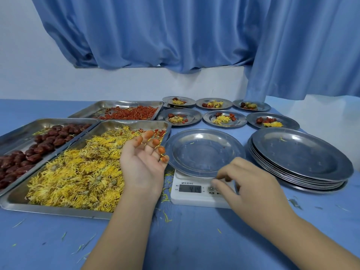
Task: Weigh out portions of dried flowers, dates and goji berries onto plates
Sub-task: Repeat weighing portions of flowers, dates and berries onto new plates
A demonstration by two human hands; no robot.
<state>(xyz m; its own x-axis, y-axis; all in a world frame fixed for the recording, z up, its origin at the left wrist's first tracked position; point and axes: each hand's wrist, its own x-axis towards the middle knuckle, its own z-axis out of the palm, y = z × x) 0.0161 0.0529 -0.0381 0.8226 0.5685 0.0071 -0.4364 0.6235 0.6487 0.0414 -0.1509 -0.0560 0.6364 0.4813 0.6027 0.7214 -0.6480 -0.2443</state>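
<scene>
Though blurred, curls right grip at 6 o'clock rim of plate on scale, clamped or touching, cannot tell; holds left grip apart, palm up, at plate's 9 o'clock over flowers.

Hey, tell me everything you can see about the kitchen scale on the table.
The scale is a small white plastic-looking slab, flat on the blue table between the flower tray and the stack of plates. Its front has a grey display reading roughly 414 and round buttons. An empty metal plate sits on top, hiding most of it. The right hand covers its front right corner, seemingly pinching the plate's rim. Loose petals lie by its left side.
</scene>
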